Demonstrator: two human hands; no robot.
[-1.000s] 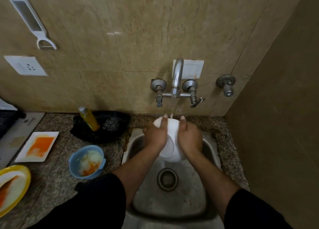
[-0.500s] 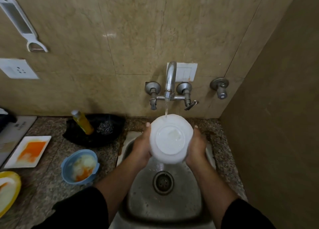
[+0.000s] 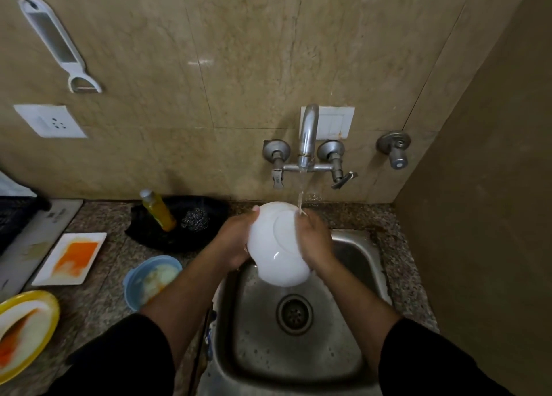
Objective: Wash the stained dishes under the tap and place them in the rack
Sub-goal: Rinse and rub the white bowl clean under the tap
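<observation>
A white bowl (image 3: 276,246) is held over the steel sink (image 3: 358,264), its underside turned toward me. My left hand (image 3: 231,240) grips its left rim. My right hand (image 3: 315,241) lies flat across its right side. Water runs from the tap (image 3: 307,135) onto the bowl's upper right edge and my right fingers. On the granite counter to the left wait a stained white rectangular plate (image 3: 70,258), a blue bowl (image 3: 152,279) with food residue and a yellow plate (image 3: 25,333) smeared orange. No rack shows in this view.
A black pan (image 3: 179,225) behind the sink's left corner holds a steel scrubber (image 3: 195,219) and a yellow soap bottle (image 3: 158,212). A dark appliance (image 3: 15,219) sits at far left. A side wall closes the right. A peeler (image 3: 56,41) hangs on the back wall.
The bowl has tilted and shifted slightly left under the stream. My right hand has slid from the rim onto the bowl's underside. The stream now hits the bowl's right edge.
</observation>
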